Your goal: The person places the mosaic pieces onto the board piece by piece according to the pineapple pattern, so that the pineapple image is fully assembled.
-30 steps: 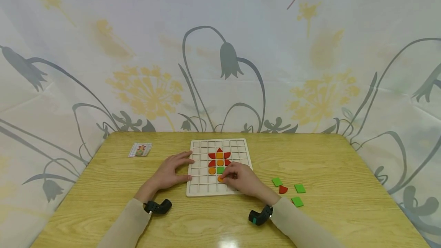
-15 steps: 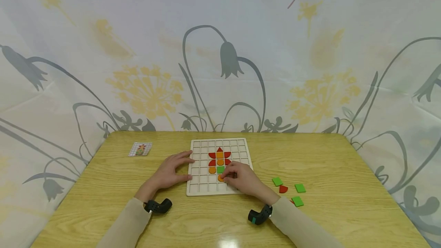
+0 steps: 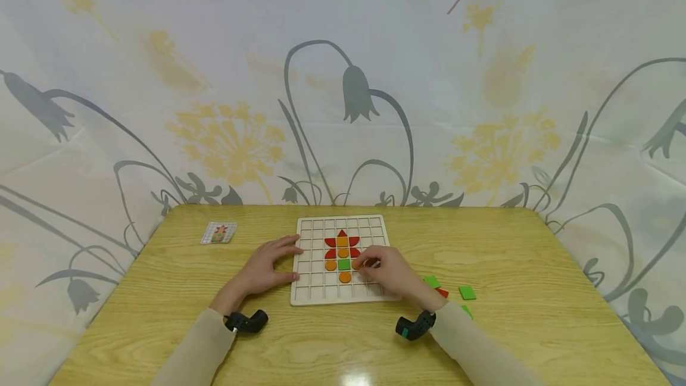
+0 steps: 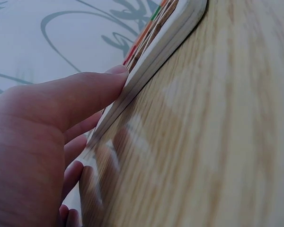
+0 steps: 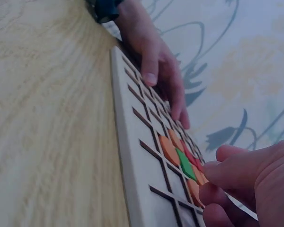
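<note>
1 orange piece (image 3: 356,265) under right hand (image 3: 390,273) fingertips, on grid board (image 3: 321,292)

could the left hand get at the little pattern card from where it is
Probably yes. The left hand rests open against the grid board's left edge, and the pattern card lies farther left and back, with only bare table between them.

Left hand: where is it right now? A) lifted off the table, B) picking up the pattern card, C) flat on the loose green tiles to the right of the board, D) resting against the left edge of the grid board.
D: the left hand lies on the table with thumb and fingers against the left edge of the grid board; the left wrist view shows the thumb on that edge.
</note>
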`<state>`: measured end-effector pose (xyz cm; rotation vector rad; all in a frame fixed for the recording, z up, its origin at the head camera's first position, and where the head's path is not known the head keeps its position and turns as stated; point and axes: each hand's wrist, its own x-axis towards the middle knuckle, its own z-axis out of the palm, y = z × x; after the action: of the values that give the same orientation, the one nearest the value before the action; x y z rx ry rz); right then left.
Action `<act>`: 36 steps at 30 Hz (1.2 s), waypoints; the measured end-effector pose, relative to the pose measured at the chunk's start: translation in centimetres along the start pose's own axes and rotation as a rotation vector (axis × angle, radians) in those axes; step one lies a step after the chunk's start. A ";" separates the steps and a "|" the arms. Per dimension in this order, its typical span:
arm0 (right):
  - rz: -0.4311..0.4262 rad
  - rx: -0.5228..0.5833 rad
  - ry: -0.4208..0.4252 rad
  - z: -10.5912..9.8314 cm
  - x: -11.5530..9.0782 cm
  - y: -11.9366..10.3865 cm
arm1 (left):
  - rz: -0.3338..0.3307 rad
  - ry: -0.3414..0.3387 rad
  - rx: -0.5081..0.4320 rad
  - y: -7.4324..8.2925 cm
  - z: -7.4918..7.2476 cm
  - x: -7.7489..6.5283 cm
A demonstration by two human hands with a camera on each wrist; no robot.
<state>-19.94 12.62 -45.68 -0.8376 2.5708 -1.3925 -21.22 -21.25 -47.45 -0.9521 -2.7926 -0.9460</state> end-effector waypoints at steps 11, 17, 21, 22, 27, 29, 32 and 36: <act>0.073 -0.028 0.024 -4.7 -2.3 2.2 | -0.009 -0.007 0.002 0.1 0.0 0.0; 0.097 -0.073 0.032 -7.4 -4.4 4.2 | -0.012 -0.003 0.000 0.1 0.0 0.0; 0.119 -0.093 0.015 -8.7 -5.5 5.0 | -0.009 0.003 -0.001 0.1 0.0 -0.1; 0.121 -0.095 0.009 -9.0 -5.8 5.1 | -0.009 0.004 0.000 0.1 0.0 -0.1; 0.114 -0.083 -0.032 -10.0 -6.9 5.7 | -0.010 0.000 0.002 0.0 0.1 -0.1; 0.107 -0.063 -0.049 -10.4 -7.3 5.9 | -0.011 -0.003 0.004 0.0 0.1 0.0; 0.085 -0.028 -0.089 -10.8 -7.7 6.1 | -0.013 -0.005 0.008 0.0 0.1 0.0; 0.046 0.004 -0.141 -11.0 -7.7 6.3 | -0.014 -0.004 0.009 0.1 0.0 0.0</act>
<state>-19.77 27.43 -45.73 -0.8377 2.4654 -1.2770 -21.17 -21.17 -47.34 -0.9352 -2.8084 -0.9329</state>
